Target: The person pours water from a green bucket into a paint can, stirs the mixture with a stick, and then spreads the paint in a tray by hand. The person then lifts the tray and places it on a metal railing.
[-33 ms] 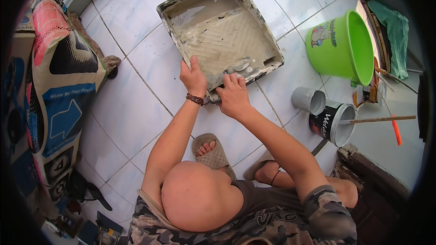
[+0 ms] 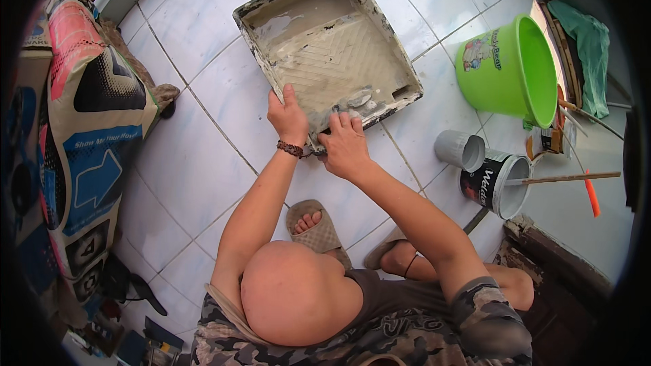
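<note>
A paint tray (image 2: 325,47), black-rimmed and crusted with beige-grey paint, has a ribbed slope and lies tilted in front of me. My left hand (image 2: 289,118) is closed round its near left edge, thumb over the rim. At the near edge, my right hand (image 2: 346,144) has its fingers bent over the rim and pressed to the inside wall. Whatever is under those fingertips is hidden. Beside them, loose grey flakes of paint (image 2: 363,100) lie in the tray's near right part. A beaded bracelet (image 2: 290,148) circles my left wrist.
On the right stand a green bucket (image 2: 505,71), a grey cup (image 2: 461,150) and an open paint can (image 2: 498,183) with a wooden stick (image 2: 569,177) across it. Printed sacks (image 2: 95,142) line the left side. My sandalled feet (image 2: 315,225) are on the tiled floor (image 2: 224,102).
My right hand has shifted slightly left along the near rim, its fingers bent a little more. The tray has barely moved, and my left hand keeps its hold.
</note>
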Demonstrator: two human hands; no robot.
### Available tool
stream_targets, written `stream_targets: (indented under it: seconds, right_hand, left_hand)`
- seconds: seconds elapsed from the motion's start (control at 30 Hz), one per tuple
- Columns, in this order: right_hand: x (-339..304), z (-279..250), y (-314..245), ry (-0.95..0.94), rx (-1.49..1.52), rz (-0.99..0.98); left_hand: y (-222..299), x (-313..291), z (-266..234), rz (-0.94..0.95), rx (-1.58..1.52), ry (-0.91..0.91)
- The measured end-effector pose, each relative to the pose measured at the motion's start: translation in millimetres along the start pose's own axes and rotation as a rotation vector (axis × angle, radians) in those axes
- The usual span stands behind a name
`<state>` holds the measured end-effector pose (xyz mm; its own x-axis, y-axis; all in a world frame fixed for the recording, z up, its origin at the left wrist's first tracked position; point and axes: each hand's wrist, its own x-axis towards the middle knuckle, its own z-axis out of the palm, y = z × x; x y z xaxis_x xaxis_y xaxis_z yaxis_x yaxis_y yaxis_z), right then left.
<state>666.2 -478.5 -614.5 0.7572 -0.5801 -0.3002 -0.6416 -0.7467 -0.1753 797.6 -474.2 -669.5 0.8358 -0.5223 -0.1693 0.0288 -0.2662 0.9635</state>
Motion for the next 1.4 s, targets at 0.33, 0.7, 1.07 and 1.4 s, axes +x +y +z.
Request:
stream_targets:
  seconds: [0.33, 0.7, 1.07, 1.4]
  right_hand:
    - [-0.8, -9.4, 12.0, 0.019, 0.112, -0.049]
    - [51.8, 7.7, 71.9, 0.247, 0.027, 0.127]
    - [128.2, -9.0, 84.6, 0.249, 0.174, -0.024]
    - [224.8, -11.1, 87.6, 0.202, -0.054, 0.194]
  left_hand:
    - [11.2, 3.6, 5.4, -0.099, -0.066, -0.056]
    - [-2.9, -4.9, -3.5, 0.016, 0.031, -0.03]
    - [-2.3, 6.3, -11.9, 0.111, 0.08, -0.037]
    - [9.0, 3.6, -16.4, 0.03, 0.143, -0.098]
